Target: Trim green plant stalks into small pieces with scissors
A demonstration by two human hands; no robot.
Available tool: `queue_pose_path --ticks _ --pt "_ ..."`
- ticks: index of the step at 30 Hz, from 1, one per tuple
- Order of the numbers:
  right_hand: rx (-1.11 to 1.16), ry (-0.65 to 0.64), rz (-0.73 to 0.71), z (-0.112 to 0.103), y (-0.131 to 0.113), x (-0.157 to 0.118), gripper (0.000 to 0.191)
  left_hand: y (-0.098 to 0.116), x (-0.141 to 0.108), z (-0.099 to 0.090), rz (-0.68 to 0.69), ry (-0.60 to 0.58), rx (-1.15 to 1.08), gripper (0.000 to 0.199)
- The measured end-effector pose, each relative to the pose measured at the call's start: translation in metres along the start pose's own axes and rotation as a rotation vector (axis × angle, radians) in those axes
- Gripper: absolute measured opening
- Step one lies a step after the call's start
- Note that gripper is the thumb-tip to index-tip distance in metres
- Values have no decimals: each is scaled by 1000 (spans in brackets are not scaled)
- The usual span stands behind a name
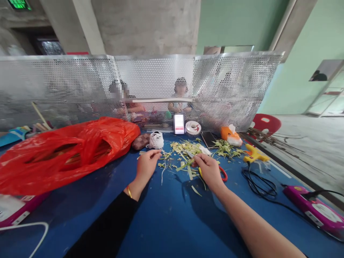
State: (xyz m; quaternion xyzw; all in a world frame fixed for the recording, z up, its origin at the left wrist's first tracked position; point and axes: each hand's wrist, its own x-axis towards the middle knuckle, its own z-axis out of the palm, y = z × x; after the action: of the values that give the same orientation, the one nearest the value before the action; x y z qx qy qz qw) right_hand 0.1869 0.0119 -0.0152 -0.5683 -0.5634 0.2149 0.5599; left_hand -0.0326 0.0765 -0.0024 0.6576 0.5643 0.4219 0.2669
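My left hand is above the blue table with thumb and forefinger pinched together. Whatever is between them is too small to make out. Just beyond it sits a ball of white yarn. My right hand is also closed in a pinch, over pale green plant scraps. A grey pointed tip and a green strip show at its fingertips; what it grips is unclear. Red and yellow handle loops, seemingly of scissors, stick out from beneath this hand, which hides the rest.
On the left lies a red plastic bag. A lit phone, a tape roll and a dark phone are at the back, before a perforated metal screen. Rightward are a yellow glue gun and a purple power strip.
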Motion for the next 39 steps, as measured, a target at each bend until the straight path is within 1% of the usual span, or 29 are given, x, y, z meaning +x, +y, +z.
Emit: queue_pose_path --ticks 1,3,5,9,12,14,16,18,22,26,28,30,32,34,35,37,39 --pt "10 -7 5 0 0 0 30 -4 6 -6 2 57 72 27" --pt "17 -20 9 0 0 0 30 -11 15 -14 -13 124 211 27" --pt "6 -31 12 1 1 -1 30 -18 21 -17 -21 141 328 26" --pt "-115 -21 27 -2 5 0 32 -30 31 -18 -22 138 490 26" --pt "-254 56 32 -8 4 2 24 -38 38 -22 -50 144 556 27" --pt "-308 94 17 -11 3 3 23 -41 42 -27 -74 158 583 26" --pt "-329 90 -3 -11 1 3 24 -44 44 -31 -88 161 606 25" --pt "-330 67 -22 -9 0 1 25 -45 45 -32 -87 140 624 22" --pt "-327 32 -63 -3 -2 -3 25 -48 49 -25 -66 62 614 30" --pt "-331 16 -99 0 -1 -6 25 -47 52 -17 -85 16 510 30" --pt "-326 8 -116 1 0 -6 24 -44 52 -18 -110 12 420 30" --pt "-314 8 -130 0 0 -6 23 -35 50 -21 -135 16 303 31" --pt "-290 20 -142 -1 -3 -5 23 -20 44 -24 -149 12 155 33" --pt "-255 30 -161 -2 -7 -6 22 -1 33 -23 -146 -14 -29 20" --pt "-234 30 -175 -3 -10 -7 22 9 24 -22 -143 -41 -132 19" --pt "-193 12 -209 -4 -17 -10 21 28 4 -15 -145 -125 -334 24" --pt "-85 -54 -192 -2 -23 -14 21 42 -17 -5 -161 -184 -495 30"
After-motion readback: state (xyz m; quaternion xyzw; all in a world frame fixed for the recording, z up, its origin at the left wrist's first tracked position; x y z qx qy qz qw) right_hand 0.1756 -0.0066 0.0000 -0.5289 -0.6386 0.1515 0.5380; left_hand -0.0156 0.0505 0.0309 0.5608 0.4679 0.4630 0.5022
